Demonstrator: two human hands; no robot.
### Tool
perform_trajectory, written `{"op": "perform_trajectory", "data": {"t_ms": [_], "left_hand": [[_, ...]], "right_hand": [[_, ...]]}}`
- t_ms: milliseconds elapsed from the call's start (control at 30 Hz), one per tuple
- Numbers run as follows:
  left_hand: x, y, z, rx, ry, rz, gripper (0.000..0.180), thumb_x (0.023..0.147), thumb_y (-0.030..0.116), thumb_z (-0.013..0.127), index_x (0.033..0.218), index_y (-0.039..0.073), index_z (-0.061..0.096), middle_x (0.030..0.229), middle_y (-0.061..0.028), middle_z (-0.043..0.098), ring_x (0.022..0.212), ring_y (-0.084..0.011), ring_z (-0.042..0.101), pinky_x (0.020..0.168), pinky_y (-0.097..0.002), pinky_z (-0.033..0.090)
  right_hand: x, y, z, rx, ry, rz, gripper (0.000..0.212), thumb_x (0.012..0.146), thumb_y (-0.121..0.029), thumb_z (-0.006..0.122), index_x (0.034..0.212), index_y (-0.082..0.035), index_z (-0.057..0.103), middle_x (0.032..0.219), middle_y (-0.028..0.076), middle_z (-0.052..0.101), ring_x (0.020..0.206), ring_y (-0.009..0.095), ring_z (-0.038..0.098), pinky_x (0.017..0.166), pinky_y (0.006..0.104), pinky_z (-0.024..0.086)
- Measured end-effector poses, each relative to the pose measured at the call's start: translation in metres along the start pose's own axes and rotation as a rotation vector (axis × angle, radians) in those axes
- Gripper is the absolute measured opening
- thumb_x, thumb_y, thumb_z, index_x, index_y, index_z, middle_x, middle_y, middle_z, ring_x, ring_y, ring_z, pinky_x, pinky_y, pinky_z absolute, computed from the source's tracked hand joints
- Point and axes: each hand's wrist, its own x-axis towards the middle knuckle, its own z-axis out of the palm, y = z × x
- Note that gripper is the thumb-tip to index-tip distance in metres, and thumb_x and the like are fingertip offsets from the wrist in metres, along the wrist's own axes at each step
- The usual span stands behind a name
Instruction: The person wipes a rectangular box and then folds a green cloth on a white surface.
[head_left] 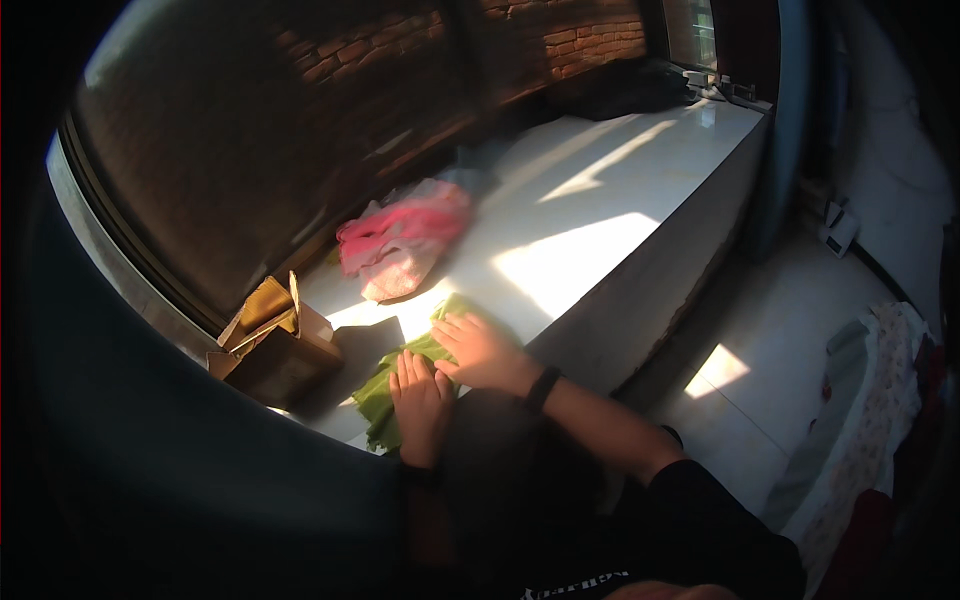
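A green piece of cloth (376,408) lies on the white ledge, close to its near edge. Flat on its nearer part rests my left hand (421,402), fingers stretched out and pointing away from me. My right hand (482,350) lies just to the right and a little farther off, its palm down on the cloth and its fingers extended to the left. The two hands nearly touch, and they cover the middle of the cloth. Neither hand grips anything.
Beyond the cloth is a heap of pink and white fabric (405,238). An opened cardboard box (285,345) stands to the left by the window. Dark fabric (630,90) lies at the ledge's far end. Patterned fabric (868,400) hangs or lies at right. The sunlit ledge (580,260) drops to a tiled floor.
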Motion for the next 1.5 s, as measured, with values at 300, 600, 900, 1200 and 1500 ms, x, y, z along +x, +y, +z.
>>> {"op": "perform_trajectory", "data": {"t_ms": [300, 600, 900, 1200, 1500], "left_hand": [[0.012, 0.000, 0.004, 0.069, -0.045, 0.024, 0.057, 0.095, 0.036, 0.036, 0.135, -0.005, 0.038, 0.143, -0.0251, 0.036, 0.137, -0.0338, 0.029, 0.112, -0.0460, 0.019], [0.013, 0.002, 0.013, 0.117, 0.041, 0.081, 0.055, 0.095, 0.034, 0.036, 0.132, -0.006, 0.043, 0.140, -0.0255, 0.040, 0.134, -0.0340, 0.034, 0.110, -0.0455, 0.022], [0.010, -0.001, 0.013, 0.137, 0.202, 0.149, 0.052, 0.090, 0.029, 0.041, 0.127, -0.006, 0.048, 0.133, -0.0268, 0.047, 0.128, -0.0355, 0.042, 0.106, -0.0504, 0.029], [0.009, 0.006, 0.010, 0.129, 0.102, 0.106, 0.052, 0.094, 0.030, 0.038, 0.131, -0.006, 0.045, 0.138, -0.0259, 0.042, 0.131, -0.0352, 0.037, 0.109, -0.0459, 0.024], [0.007, 0.005, 0.014, 0.125, 0.195, 0.121, 0.052, 0.090, 0.030, 0.040, 0.128, -0.005, 0.050, 0.135, -0.0252, 0.047, 0.129, -0.0335, 0.041, 0.108, -0.0480, 0.027]], "right_hand": [[0.006, -0.002, -0.025, 0.139, 0.071, 0.118, 0.048, 0.081, -0.034, 0.060, 0.114, 0.001, 0.060, 0.123, 0.013, 0.059, 0.118, 0.028, 0.050, 0.104, 0.0393, 0.035], [0.005, 0.009, -0.012, 0.079, 0.256, 0.015, 0.043, 0.075, -0.028, 0.063, 0.106, 0.002, 0.057, 0.107, 0.017, 0.056, 0.104, 0.033, 0.051, 0.094, 0.0406, 0.042], [0.003, 0.008, -0.004, -0.042, 0.137, 0.013, 0.049, 0.083, -0.034, 0.057, 0.118, 0.000, 0.059, 0.130, 0.012, 0.054, 0.122, 0.027, 0.047, 0.106, 0.0398, 0.032], [0.001, 0.012, -0.005, -0.036, 0.066, 0.035, 0.052, 0.084, -0.035, 0.055, 0.121, 0.001, 0.056, 0.132, 0.013, 0.052, 0.125, 0.028, 0.044, 0.108, 0.0406, 0.029], [0.002, 0.007, -0.013, -0.018, 0.029, 0.061, 0.051, 0.084, -0.034, 0.055, 0.122, 0.000, 0.056, 0.133, 0.014, 0.052, 0.127, 0.029, 0.043, 0.108, 0.0425, 0.030]]}}
